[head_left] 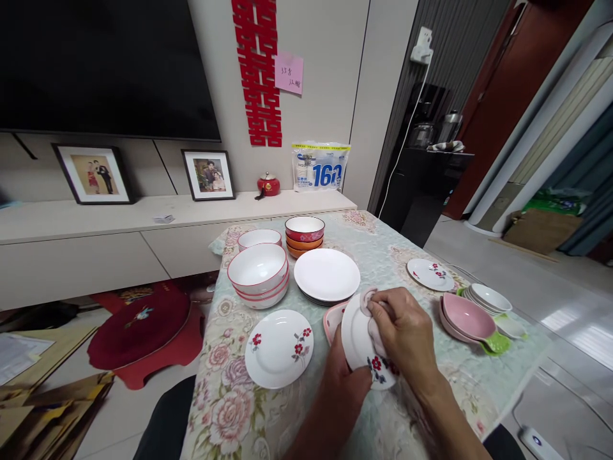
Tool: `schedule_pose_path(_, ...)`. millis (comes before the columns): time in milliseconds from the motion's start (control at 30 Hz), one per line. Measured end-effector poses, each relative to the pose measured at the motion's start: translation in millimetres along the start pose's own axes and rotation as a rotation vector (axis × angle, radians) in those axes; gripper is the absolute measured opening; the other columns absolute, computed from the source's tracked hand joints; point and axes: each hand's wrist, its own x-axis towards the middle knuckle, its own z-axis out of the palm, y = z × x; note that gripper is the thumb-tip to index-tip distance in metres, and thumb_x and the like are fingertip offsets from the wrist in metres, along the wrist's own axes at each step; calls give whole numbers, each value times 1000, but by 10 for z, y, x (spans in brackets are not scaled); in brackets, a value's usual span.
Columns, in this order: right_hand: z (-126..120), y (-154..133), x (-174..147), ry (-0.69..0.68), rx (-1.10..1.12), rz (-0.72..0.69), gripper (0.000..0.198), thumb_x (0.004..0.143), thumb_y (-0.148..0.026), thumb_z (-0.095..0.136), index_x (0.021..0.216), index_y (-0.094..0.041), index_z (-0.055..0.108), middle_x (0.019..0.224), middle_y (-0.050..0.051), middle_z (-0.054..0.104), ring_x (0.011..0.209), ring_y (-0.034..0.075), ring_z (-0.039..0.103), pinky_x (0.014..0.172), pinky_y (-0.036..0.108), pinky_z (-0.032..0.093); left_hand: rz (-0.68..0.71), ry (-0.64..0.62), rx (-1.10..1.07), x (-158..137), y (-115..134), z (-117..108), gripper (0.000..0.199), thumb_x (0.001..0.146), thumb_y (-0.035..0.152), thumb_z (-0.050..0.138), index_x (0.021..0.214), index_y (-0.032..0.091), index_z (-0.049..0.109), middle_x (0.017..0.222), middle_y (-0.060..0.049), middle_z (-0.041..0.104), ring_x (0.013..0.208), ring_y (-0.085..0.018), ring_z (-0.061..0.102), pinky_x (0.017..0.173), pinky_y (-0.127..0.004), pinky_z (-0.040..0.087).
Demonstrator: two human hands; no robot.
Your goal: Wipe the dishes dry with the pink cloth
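My left hand (345,377) grips a white plate with red flowers (354,335) by its lower left edge, tilted above the table. In my right hand (402,329) is a bunched pale pink cloth (368,299), pressed against the plate's upper rim. Under the held plate, a pink dish (331,321) shows only at its left side. Another flowered plate (279,349) lies flat to the left. Just beyond my hands stands a stack of plates with a plain white one (327,275) on top.
White bowls with pink rims (258,268) and red and orange bowls (305,231) are stacked at the back left. To the right sit a flowered plate (430,274), pink leaf-shaped bowls (468,317) and small white dishes (490,296). A red stool (143,332) stands left of the table.
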Motion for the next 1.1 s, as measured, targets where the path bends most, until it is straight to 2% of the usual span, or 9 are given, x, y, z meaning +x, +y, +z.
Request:
schedule_pose_path(167, -27, -213, -42, -319, 114, -183, 15, 92, -17, 55, 84, -24, 65, 83, 3, 63, 84, 20, 58, 74, 33, 46, 7, 91, 37, -5, 68, -38, 71, 63, 0, 56, 132, 20, 57, 130, -8, 65, 126, -31, 52, 106, -42, 41)
schedule_pose_path(300, -171, -149, 0, -574, 126, -172, 19, 93, -17, 55, 77, -23, 63, 81, 1, 61, 81, 18, 58, 69, 29, 45, -3, 80, 45, -12, 135, -34, 64, 66, 0, 54, 127, 18, 60, 122, -8, 69, 126, -31, 51, 108, -43, 40)
schedule_pose_path(433, -158, 12, 12, -352, -55, 0, 14, 91, -18, 56, 79, -22, 63, 82, 3, 62, 79, 20, 58, 71, 33, 44, -48, 84, 12, -15, 110, -1, 75, 66, 0, 54, 138, 20, 51, 133, -8, 63, 131, -28, 49, 109, -40, 39)
schedule_pose_path(533, -52, -1, -10, -141, -117, 1, 12, 90, -18, 55, 82, -21, 63, 82, 5, 62, 82, 23, 58, 74, 35, 43, -33, 34, 10, -14, 50, 2, 79, 64, -1, 55, 140, 21, 50, 140, -7, 58, 135, -29, 44, 113, -39, 35)
schedule_pose_path(633, -6, -115, -24, -199, -7, -107, 14, 92, -16, 53, 83, -21, 63, 82, 5, 60, 83, 21, 57, 74, 34, 43, -7, 36, 21, -16, 28, -9, 75, 64, 0, 57, 136, 20, 54, 137, -8, 60, 133, -31, 47, 112, -41, 36)
schedule_pose_path(733, -91, -196, -7, -456, 153, -175, 18, 92, -14, 52, 80, -22, 63, 81, 2, 58, 82, 18, 56, 71, 30, 43, 10, 61, 14, -17, 70, -14, 69, 67, 2, 57, 134, 19, 56, 132, -9, 64, 128, -32, 51, 109, -43, 39)
schedule_pose_path(867, -267, -132, 34, -687, 149, -90, 18, 92, -15, 54, 77, -23, 62, 83, 0, 59, 81, 16, 56, 70, 28, 43, 10, 86, 36, -3, 106, -30, 71, 65, 3, 57, 134, 19, 55, 130, -9, 65, 127, -32, 51, 107, -44, 41)
schedule_pose_path(933, -292, -56, 46, -630, 54, -8, 17, 91, -16, 53, 78, -22, 62, 84, 1, 60, 81, 18, 56, 72, 30, 42, 2, 93, 42, 3, 80, -42, 74, 64, 3, 57, 136, 21, 54, 132, -8, 64, 126, -32, 52, 107, -45, 42)
schedule_pose_path(1100, -130, -10, 23, -266, -60, 67, 10, 90, -19, 55, 84, -21, 63, 87, 5, 62, 87, 22, 57, 77, 34, 42, 3, 17, 38, -15, -37, -58, 79, 64, 1, 56, 139, 24, 52, 140, -7, 59, 132, -32, 47, 111, -45, 38)
